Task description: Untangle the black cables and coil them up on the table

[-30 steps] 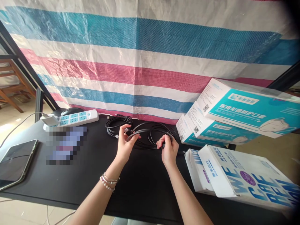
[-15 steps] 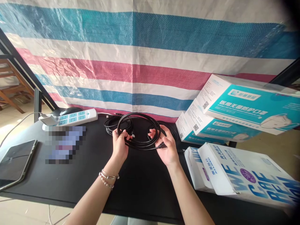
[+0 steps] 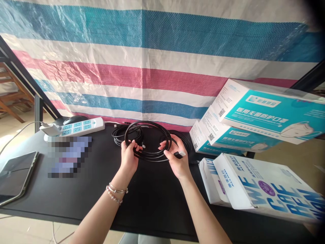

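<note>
A coil of black cable (image 3: 148,130) is held upright over the black table (image 3: 83,189), a little above its surface. My left hand (image 3: 129,156) grips the coil's left side, fingers curled around the loops. On the right side, my right hand (image 3: 176,159) pinches the loops and the cable's plug end (image 3: 180,154). Two more black cable coils lie flat on the table: one behind my left hand (image 3: 119,134), one behind my right hand (image 3: 186,140).
A white power strip (image 3: 76,127) and a black mouse (image 3: 73,119) lie at the back left, a tablet (image 3: 15,176) near the left edge. Teal and white boxes (image 3: 254,122) are stacked at the right, with a white printed box (image 3: 259,189) in front. A striped tarp hangs behind.
The coil has been lifted from lying flat to standing upright between my hands. My right hand has shifted its hold to the plug end on the right side.
</note>
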A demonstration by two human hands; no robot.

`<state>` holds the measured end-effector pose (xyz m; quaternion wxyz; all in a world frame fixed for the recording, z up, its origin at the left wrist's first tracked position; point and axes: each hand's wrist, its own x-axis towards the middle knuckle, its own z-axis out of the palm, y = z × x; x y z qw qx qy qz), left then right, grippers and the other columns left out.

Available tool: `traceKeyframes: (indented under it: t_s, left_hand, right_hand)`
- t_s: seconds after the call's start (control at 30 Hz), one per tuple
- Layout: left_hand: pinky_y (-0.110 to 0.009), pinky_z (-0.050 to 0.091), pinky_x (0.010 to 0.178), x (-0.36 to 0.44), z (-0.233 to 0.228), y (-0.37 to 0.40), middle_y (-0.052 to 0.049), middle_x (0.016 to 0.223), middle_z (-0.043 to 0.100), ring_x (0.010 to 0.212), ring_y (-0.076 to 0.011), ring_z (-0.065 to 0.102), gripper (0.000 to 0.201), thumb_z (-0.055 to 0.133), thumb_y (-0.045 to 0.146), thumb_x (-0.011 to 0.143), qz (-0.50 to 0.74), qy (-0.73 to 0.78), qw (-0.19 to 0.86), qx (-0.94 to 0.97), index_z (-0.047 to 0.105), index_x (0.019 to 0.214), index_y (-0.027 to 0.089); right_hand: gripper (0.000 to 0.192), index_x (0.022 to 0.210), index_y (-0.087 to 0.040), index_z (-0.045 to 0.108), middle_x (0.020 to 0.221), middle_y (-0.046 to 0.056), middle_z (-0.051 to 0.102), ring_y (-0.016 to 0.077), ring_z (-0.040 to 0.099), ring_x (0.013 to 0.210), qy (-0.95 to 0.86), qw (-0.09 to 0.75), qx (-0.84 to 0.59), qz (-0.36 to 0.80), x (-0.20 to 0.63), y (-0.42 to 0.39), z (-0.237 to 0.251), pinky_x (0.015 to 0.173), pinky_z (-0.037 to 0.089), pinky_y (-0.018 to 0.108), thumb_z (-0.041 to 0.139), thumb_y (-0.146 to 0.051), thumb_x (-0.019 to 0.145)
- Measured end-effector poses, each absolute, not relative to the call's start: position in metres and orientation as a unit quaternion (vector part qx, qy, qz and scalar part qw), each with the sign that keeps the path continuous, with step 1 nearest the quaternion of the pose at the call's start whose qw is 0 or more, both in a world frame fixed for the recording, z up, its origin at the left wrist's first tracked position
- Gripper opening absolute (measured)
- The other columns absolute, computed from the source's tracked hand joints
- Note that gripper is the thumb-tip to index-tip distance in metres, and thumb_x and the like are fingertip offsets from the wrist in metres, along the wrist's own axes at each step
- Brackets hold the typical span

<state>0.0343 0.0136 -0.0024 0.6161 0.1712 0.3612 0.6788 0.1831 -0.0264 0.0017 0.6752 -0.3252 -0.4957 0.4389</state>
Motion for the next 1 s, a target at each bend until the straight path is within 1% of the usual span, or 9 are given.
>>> traceKeyframes:
  t_s: [0.13, 0.2, 0.3, 0.33, 0.43, 0.73, 0.87, 0.93, 1.0]
  left_hand:
    - [-0.022, 0.043, 0.055, 0.035, -0.003, 0.013, 0.011, 0.052, 0.039, 0.043, -0.0026, 0.038, 0.034, 0.068, 0.019, 0.06, 0.675, 0.358, 0.616, 0.19, 0.038, 0.076, 0.021]
    - [-0.022, 0.042, 0.055, 0.035, -0.004, 0.013, 0.011, 0.051, 0.039, 0.043, -0.0027, 0.037, 0.035, 0.069, 0.018, 0.06, 0.677, 0.355, 0.612, 0.2, 0.038, 0.076, 0.021]
    - [-0.022, 0.041, 0.055, 0.036, -0.003, 0.013, 0.012, 0.05, 0.038, 0.043, -0.0028, 0.036, 0.034, 0.07, 0.019, 0.06, 0.687, 0.352, 0.596, 0.219, 0.039, 0.076, 0.02]
    - [-0.022, 0.041, 0.055, 0.036, -0.002, 0.013, 0.012, 0.051, 0.038, 0.043, -0.0028, 0.035, 0.034, 0.07, 0.02, 0.061, 0.691, 0.35, 0.591, 0.227, 0.04, 0.076, 0.02]
    - [-0.022, 0.04, 0.055, 0.036, -0.001, 0.012, 0.012, 0.05, 0.036, 0.043, -0.0026, 0.034, 0.034, 0.07, 0.022, 0.062, 0.693, 0.336, 0.585, 0.253, 0.039, 0.074, 0.02]
    - [-0.023, 0.042, 0.057, 0.036, -0.004, 0.009, 0.009, 0.051, 0.039, 0.045, -0.0054, 0.038, 0.019, 0.056, 0.02, 0.074, 0.713, 0.287, 0.51, 0.387, 0.037, 0.072, 0.021]
    - [-0.021, 0.039, 0.052, 0.034, -0.004, 0.004, 0.008, 0.05, 0.041, 0.046, -0.0062, 0.04, 0.016, 0.054, 0.021, 0.076, 0.692, 0.297, 0.453, 0.477, 0.04, 0.069, 0.02]
    - [-0.021, 0.039, 0.052, 0.035, -0.004, 0.001, 0.007, 0.051, 0.042, 0.047, -0.0064, 0.042, 0.013, 0.056, 0.021, 0.076, 0.677, 0.318, 0.44, 0.497, 0.043, 0.073, 0.02]
    - [-0.021, 0.041, 0.054, 0.036, -0.003, 0.0, 0.008, 0.056, 0.044, 0.048, -0.0063, 0.045, 0.017, 0.058, 0.022, 0.075, 0.672, 0.335, 0.443, 0.49, 0.046, 0.085, 0.021]
  right_hand:
    - [0.045, 0.11, -0.025, 0.052, 0.073, -0.002, 0.062, 0.0153, 0.059, 0.067, -0.496, 0.676, -0.362, 0.407, 0.184, -0.025, -0.003, 0.069, 0.047, 0.033, 0.068, -0.023, 0.068]
    - [0.037, 0.105, -0.023, 0.056, 0.068, -0.003, 0.059, 0.0138, 0.057, 0.062, -0.503, 0.669, -0.386, 0.387, 0.185, -0.025, -0.004, 0.064, 0.046, 0.03, 0.068, -0.025, 0.07]
    - [0.012, 0.081, -0.02, 0.062, 0.06, -0.004, 0.055, 0.0125, 0.054, 0.056, -0.527, 0.647, -0.421, 0.355, 0.186, -0.026, -0.004, 0.058, 0.042, 0.027, 0.065, -0.029, 0.073]
    - [0.012, 0.071, -0.019, 0.061, 0.057, -0.004, 0.053, 0.0125, 0.053, 0.055, -0.532, 0.643, -0.428, 0.348, 0.186, -0.026, -0.004, 0.057, 0.042, 0.027, 0.063, -0.03, 0.075]
    - [0.031, 0.053, -0.018, 0.051, 0.051, -0.003, 0.05, 0.0129, 0.052, 0.054, -0.523, 0.65, -0.427, 0.348, 0.184, -0.026, -0.005, 0.059, 0.041, 0.028, 0.059, -0.035, 0.078]
    - [0.032, 0.053, -0.018, 0.054, 0.051, -0.002, 0.052, 0.0148, 0.056, 0.057, -0.476, 0.692, -0.403, 0.363, 0.182, -0.022, -0.011, 0.065, 0.043, 0.031, 0.058, -0.035, 0.08]
    - [0.027, 0.056, -0.018, 0.055, 0.051, -0.003, 0.053, 0.0144, 0.056, 0.057, -0.436, 0.717, -0.395, 0.374, 0.184, -0.018, -0.012, 0.067, 0.043, 0.032, 0.06, -0.033, 0.078]
    - [0.025, 0.058, -0.017, 0.055, 0.05, -0.003, 0.054, 0.014, 0.055, 0.056, -0.406, 0.727, -0.392, 0.392, 0.184, -0.017, -0.012, 0.067, 0.043, 0.031, 0.063, -0.033, 0.076]
    - [0.024, 0.059, -0.017, 0.054, 0.05, -0.003, 0.054, 0.013, 0.054, 0.054, -0.384, 0.73, -0.386, 0.414, 0.184, -0.016, -0.011, 0.065, 0.044, 0.031, 0.064, -0.032, 0.075]
